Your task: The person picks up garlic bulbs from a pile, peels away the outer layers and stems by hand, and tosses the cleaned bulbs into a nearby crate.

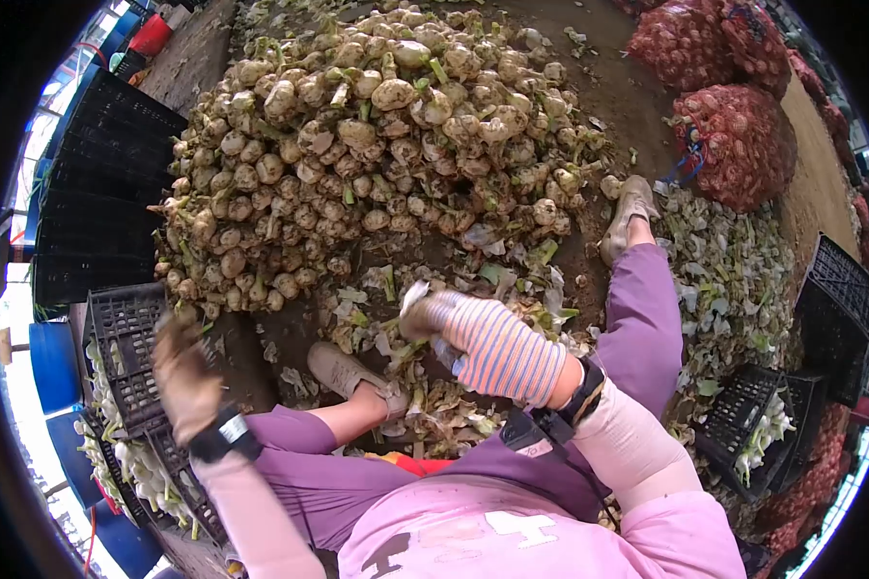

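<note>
My right hand (492, 340), in a striped glove, is closed in front of my lap over the litter of peelings. A small white piece (414, 293) shows at its fingertips and something shiny sits under the palm; I cannot make out either. My left hand (185, 376), in a tan glove, is smeared by motion beside the black crate (126, 333) on the left. Its fingers are too blurred to read. Ahead lies a large heap of soil-covered pale bulbs (357, 135), some with green stem stubs.
White bulbs with stems (150, 482) fill a crate at the lower left. Tall black crates (101, 174) and blue barrels (56, 367) stand beyond. Red net sacks (734, 145) and a black crate (743, 415) are on the right. Peelings (724, 289) litter the floor around my shoes.
</note>
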`<state>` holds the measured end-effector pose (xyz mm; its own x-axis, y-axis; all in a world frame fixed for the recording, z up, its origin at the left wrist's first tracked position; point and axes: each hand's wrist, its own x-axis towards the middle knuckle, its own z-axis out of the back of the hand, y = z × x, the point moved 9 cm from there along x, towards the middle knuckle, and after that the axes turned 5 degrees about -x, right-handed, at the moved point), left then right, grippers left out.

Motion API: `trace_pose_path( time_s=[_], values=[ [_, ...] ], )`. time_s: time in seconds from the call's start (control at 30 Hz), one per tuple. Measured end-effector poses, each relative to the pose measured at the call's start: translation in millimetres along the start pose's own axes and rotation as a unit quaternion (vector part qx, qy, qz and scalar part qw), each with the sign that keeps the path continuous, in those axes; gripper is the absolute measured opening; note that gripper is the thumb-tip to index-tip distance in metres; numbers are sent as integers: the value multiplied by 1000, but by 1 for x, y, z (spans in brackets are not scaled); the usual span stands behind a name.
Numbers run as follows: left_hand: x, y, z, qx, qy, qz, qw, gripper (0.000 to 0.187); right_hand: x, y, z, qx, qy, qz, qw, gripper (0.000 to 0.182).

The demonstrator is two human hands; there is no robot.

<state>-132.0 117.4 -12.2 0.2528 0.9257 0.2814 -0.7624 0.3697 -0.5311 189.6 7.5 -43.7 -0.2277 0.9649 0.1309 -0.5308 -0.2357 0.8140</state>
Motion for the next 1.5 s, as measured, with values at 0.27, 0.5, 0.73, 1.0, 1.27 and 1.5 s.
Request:
trace_pose_path(
  time_s=[0.27, 0.5, 0.73, 1.0, 1.27, 1.5],
  values=[
    [63, 46, -368, -283, 129, 329, 892, 51, -5, -30, -11, -172, 170, -62, 968, 24],
    [47, 1, -357, -495, 25, 408, 767, 43, 4, -43, 26, -163, 82, -106, 978, 21],
    [3, -157, -235, -585, 189, 215, 759, 61, 7, -55, 49, -42, -59, -164, 984, 21],
    [-2, -228, -146, -272, 118, -98, 950, 52, -5, -47, 18, 468, -12, -195, 862, 32],
    [-23, -211, -166, -583, 321, 216, 715, 53, -15, -7, 20, 477, 73, -95, 871, 28],
    [-17, -216, -137, -408, 108, -12, 906, 43, -9, -22, 24, 497, -83, -112, 857, 23]
  ],
)
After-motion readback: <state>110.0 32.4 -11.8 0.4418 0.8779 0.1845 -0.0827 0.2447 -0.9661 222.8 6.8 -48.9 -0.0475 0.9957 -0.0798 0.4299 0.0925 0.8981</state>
